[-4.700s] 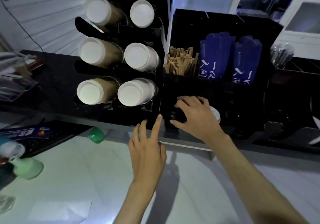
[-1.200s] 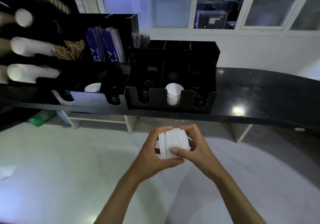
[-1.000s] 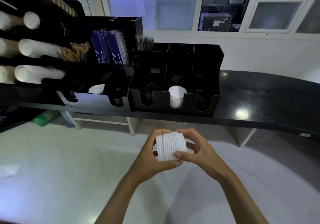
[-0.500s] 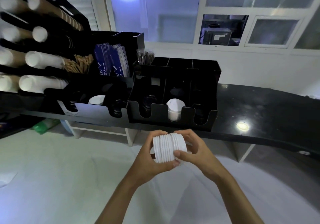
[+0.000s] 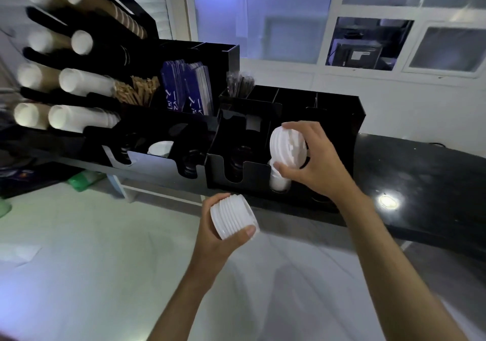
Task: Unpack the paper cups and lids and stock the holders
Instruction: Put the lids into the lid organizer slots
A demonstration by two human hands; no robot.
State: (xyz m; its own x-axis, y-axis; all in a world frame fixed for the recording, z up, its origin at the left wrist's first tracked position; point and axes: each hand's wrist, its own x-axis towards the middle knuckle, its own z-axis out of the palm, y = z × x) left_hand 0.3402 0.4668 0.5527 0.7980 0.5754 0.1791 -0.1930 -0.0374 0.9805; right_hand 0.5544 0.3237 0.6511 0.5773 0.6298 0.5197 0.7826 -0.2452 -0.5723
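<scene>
Behind both hands holding lids, blue sleeves bear unreadable white writing.

Colours at the lid station: black, white, brown, blue

White lid stacks and; black lid organiser on a glossy black counter. Cup rack black, holding white cups and brown cups, one brown-and-cream striped sleeve. Stirrers tan. Packets dark blue with white marks. Floor pale grey-white; green object below the counter
</scene>
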